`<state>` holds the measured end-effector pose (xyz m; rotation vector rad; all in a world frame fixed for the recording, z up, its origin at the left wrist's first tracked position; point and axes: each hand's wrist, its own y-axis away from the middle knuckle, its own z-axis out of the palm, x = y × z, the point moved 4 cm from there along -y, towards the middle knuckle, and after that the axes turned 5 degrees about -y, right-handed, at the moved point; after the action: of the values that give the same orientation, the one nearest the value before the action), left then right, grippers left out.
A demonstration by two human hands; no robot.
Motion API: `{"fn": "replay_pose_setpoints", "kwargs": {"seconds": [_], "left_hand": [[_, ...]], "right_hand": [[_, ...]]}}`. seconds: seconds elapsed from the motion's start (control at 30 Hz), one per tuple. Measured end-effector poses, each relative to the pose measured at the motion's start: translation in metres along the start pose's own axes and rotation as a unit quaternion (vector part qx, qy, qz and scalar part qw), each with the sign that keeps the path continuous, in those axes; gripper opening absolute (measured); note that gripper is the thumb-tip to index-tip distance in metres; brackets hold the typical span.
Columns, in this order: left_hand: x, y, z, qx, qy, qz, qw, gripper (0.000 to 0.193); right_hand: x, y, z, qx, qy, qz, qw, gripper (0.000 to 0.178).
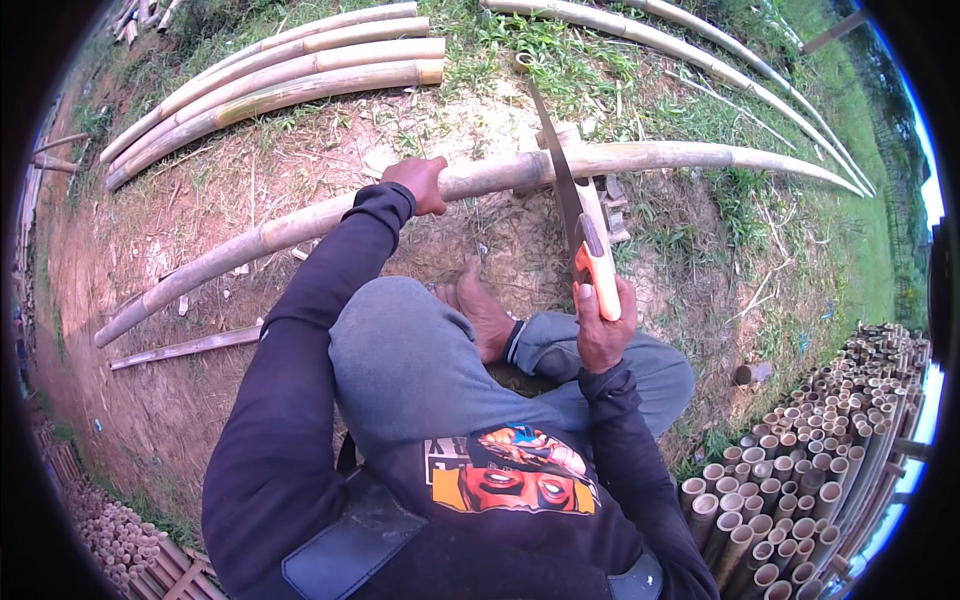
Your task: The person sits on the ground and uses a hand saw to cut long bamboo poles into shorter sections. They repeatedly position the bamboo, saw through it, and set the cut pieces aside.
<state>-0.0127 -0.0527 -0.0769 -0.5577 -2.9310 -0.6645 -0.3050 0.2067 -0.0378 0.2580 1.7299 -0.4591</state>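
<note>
A long bamboo pole [360,208] lies across in front of me, resting near its middle on a low wooden support [612,208]. My left hand [418,184] is wrapped round the pole, left of that support. My right hand [606,325] is closed on the orange handle of a hand saw [566,185]. The saw's long blade points away from me and crosses the pole over the support. Whether its teeth have entered the bamboo, I cannot tell. One bare foot [478,312] shows on the ground between my hands, on the near side of the pole.
Several bamboo poles [330,88] lie side by side at the far left. Two more long poles [690,62] stretch across the far right. Upright cut bamboo tubes [790,490] are stacked at the near right. A thin bamboo strip [190,346] lies at left, and a short offcut [752,373] at right.
</note>
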Motion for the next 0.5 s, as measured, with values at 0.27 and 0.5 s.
{"fn": "replay_pose_setpoints", "kwargs": {"seconds": [0.27,0.5], "left_hand": [[-0.001,0.018,0.004,0.148,-0.045,0.049,0.987,0.063],[-0.001,0.011,0.008,0.083,-0.057,0.004,0.995,0.058]], "right_hand": [[0.003,-0.001,-0.003,-0.03,0.003,-0.092,0.995,0.049],[-0.004,0.0,0.0,-0.03,-0.012,-0.044,0.999,0.047]]}}
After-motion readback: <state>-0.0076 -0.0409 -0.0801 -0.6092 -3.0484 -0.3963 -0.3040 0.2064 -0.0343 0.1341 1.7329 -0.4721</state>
